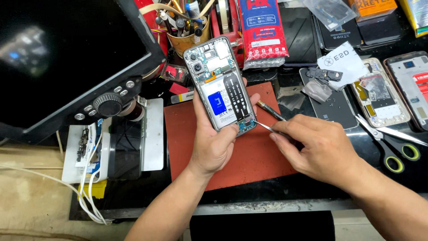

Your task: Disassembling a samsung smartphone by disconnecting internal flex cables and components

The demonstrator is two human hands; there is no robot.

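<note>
Head cam: left hand point(213, 143) wraps opened phone point(219, 85) over red mat point(249, 165), back cover already off, internals still in. Right hand point(318, 151) pinches tweezers point(266, 127) at bottom board.

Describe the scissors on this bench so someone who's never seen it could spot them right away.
Start at the red mat in the middle of the dark workbench, then look right, past the right hand. The scissors lie flat there, just below an opened phone frame. Their black handles with yellow-green rings inside the finger loops set them apart from the phone parts around them.
</note>
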